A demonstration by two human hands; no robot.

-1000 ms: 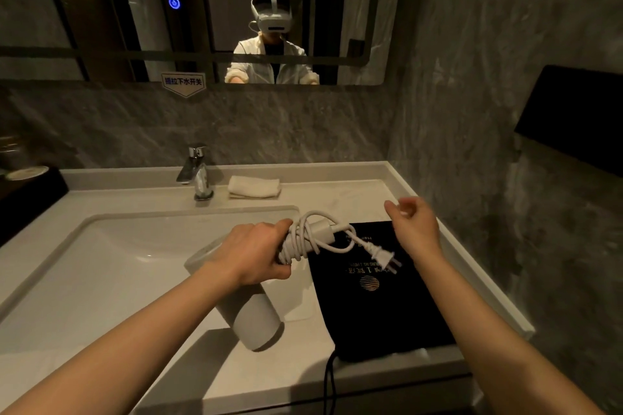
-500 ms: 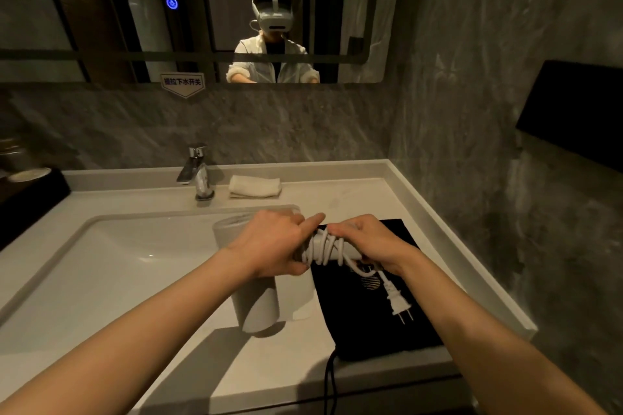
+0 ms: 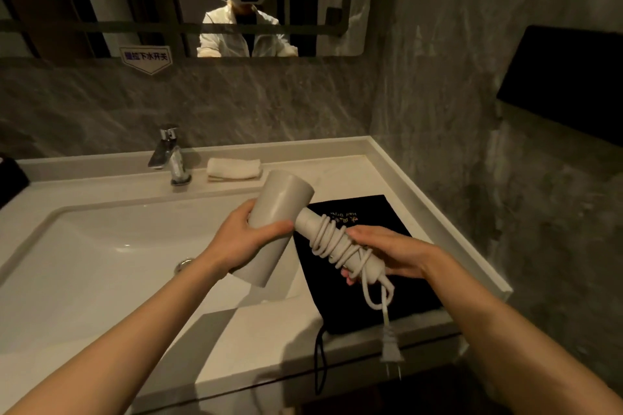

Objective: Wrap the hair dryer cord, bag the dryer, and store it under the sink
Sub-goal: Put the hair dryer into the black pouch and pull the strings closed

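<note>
1. While your right hand wraps closed round the cord-bound handle at centre right, your left hand cups the barrel of the hair dryer at mid-frame, fingers curled round it; both have firm hold.
2. Change: half a second back both hands were bunched at the coils with the barrel pointing down; now the dryer is tilted, barrel up toward the faucet, and your left hand has shifted off the handle onto the barrel.
3. The cord sits wound round the handle, a loose loop and the plug dangling off the lower end, past the counter edge at lower centre.
4. Meaning: wrapping looks nearly done; the tail is untucked, bagging not started.
5. The black bag lies flat on the counter under the handle, right of the basin, drawstring hanging over the front edge.
6. Hidden: right fingertips mostly behind the handle; bag mouth hard to place; gold print too small to read; under-sink storage out of frame, bottom dark.
</note>
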